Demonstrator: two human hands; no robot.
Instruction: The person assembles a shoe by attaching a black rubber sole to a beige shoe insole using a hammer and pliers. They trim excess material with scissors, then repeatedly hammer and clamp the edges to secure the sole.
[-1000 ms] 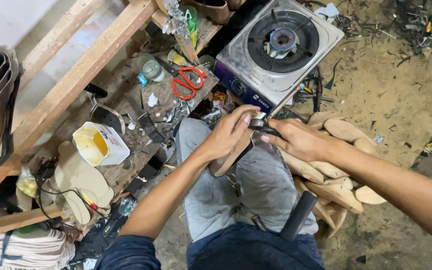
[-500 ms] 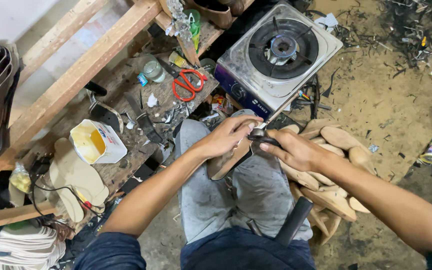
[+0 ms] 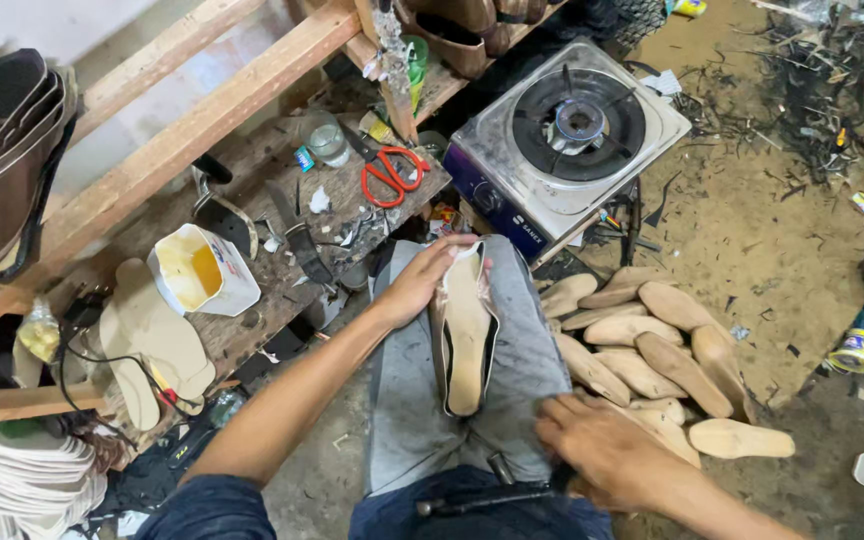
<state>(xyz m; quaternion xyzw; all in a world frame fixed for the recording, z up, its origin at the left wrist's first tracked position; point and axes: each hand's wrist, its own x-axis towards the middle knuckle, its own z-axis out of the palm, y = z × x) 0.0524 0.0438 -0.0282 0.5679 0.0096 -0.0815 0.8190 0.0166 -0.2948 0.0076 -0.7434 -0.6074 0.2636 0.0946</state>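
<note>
A half-made shoe steadied sole-up on the person's lap.

The pale tan shoe with its cream insole and dark folded-over edge (image 3: 465, 335) lies lengthwise along the grey-trousered thigh (image 3: 407, 400), which serves as a bench. The left hand (image 3: 422, 280) curls loosely over its far end, fingers bent against the rim, so the shoe cannot slide off. The right hand (image 3: 602, 455) rests apart from it at the near knee, fingers partly curled beside a dark tool handle (image 3: 482, 497); whether it grips anything cannot be told. A heap of bare beige insoles (image 3: 642, 350) lies on the dirt floor just right of the leg, within reach. Left, the wooden bench (image 3: 352, 215) keeps red-handled scissors (image 3: 392, 172) and a white tub of yellow glue (image 3: 202, 272) close; a single-burner gas stove (image 3: 567, 135) stands beyond the knee.
</note>
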